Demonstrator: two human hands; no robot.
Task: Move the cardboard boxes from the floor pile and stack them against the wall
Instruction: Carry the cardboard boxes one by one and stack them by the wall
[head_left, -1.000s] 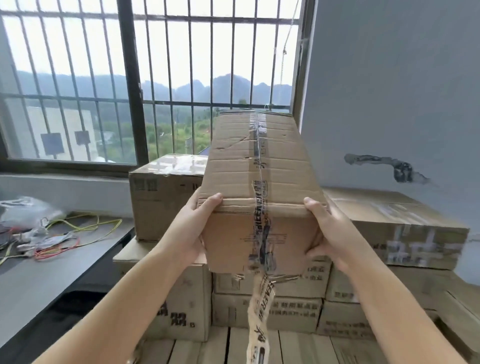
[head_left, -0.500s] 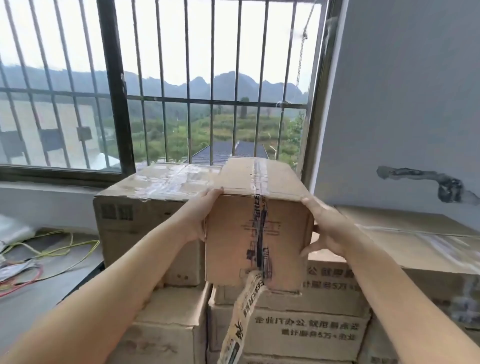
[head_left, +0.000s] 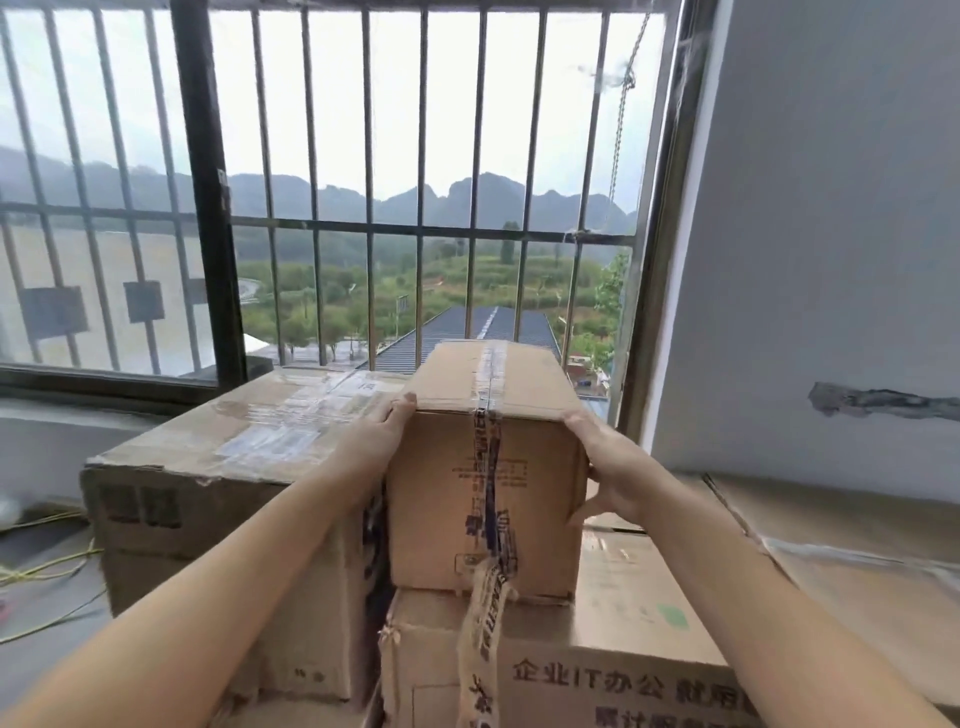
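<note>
A narrow brown cardboard box with a strip of printed tape down its front stands on top of a lower printed box in the stack. My left hand grips its upper left edge, wedged between it and a big taped box on the left. My right hand holds its right side, fingers curled round the corner. A loose end of tape hangs down from the box's front.
A barred window rises right behind the stack. A grey wall stands on the right, with another flat box below it. Yellow wires lie on a grey surface at the left.
The narrow box has come down from a raised, tilted hold and now sits level on the stack beside the big box. I have moved closer to the window.
</note>
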